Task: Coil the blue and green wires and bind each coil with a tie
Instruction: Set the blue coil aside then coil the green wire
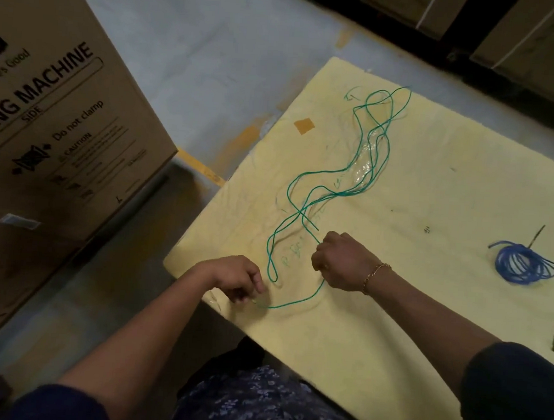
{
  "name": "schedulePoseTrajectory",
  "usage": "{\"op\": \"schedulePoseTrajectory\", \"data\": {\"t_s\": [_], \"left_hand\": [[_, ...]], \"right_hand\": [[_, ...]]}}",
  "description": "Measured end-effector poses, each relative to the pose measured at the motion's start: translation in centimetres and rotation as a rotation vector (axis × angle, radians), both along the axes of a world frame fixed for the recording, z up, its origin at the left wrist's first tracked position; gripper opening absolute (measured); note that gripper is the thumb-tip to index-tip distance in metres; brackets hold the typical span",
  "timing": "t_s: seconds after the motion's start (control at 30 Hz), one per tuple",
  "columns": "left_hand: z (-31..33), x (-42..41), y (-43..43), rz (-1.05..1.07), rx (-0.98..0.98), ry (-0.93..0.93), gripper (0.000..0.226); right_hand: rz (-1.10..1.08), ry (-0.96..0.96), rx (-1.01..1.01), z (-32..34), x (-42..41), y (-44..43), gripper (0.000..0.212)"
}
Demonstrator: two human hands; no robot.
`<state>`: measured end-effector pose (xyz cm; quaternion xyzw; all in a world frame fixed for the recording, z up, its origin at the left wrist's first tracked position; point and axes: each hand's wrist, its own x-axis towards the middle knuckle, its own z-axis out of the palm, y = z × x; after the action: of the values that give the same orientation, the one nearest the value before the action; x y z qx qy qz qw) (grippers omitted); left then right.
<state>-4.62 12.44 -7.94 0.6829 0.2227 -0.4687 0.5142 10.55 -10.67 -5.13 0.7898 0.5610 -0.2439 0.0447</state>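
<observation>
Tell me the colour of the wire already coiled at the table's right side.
Blue. The coiled wire shows best in the head view, the only one.

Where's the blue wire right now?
Head view: the blue wire lies coiled on the yellow sheet near the right edge, apart from and right of the right hand holding the green wire.

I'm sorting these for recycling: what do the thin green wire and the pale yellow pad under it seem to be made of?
The thin green wire looks plastic-sheathed: smooth, evenly coloured, lying in loose springy loops. The pale yellow pad looks like soft matt foam: its surface dents and wrinkles, and its edge is ragged.
</observation>
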Motion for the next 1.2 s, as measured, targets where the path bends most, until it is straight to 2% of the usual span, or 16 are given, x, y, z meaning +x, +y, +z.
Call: {"op": "schedulePoseTrajectory", "data": {"t_s": [0.13,0.27,0.4,0.5,0.6,0.7,0.83,0.93,1.0,1.1,1.2], "left_hand": [[3.1,2.6,-0.5,-0.15,0.02,-0.052,0.022],[5.7,5.2,-3.5,-0.314,0.054,-0.109,0.029],[8.3,7.3,-7.1,-0.484,0.039,-0.137,0.039],[10.6,8.8,-9.6,-0.58,0.002,-0.143,0.041],[13.3,9.9,-12.4,-0.568,-0.092,-0.196,0.032],[16.0,11.0,-15.6,-0.442,-0.227,-0.279,0.02],[19.2,12.3,-19.1,-0.435,-0.23,-0.421,0.043],[21.3,12.8,-20.9,-0.449,-0.302,-0.502,0.046],[22.6,12.9,-21.7,-0.312,-0.469,-0.52,0.041],[25.0,13.5,-21.7,0.161,-0.869,-0.489,0.04],[25.9,15.3,-20.0,0.562,-1.07,-0.523,0.042]], "right_hand": [[-0.286,0.189,0.046,3.6,1.1,-1.4,0.025],[-0.515,0.26,0.144,6.4,2.5,-3.2,0.029],[-0.527,0.123,0.168,8.9,4.1,-6.8,0.051],[-0.558,0.027,0.258,11.3,5.4,-10.3,0.042],[-0.647,0.006,0.395,14.1,6.4,-13.1,0.028],[-0.713,0.004,0.493,16.3,7.1,-14.7,0.025],[-0.763,-0.031,0.534,18.1,7.8,-16.2,0.025],[-0.788,-0.012,0.549,18.5,7.7,-17.4,0.025],[-0.872,0.099,0.643,18.4,7.4,-18.0,0.02],[-1.005,0.283,0.8,17.9,6.9,-18.8,0.017],[-1.096,0.429,0.856,16.7,6.2,-19.8,0.021]]}}
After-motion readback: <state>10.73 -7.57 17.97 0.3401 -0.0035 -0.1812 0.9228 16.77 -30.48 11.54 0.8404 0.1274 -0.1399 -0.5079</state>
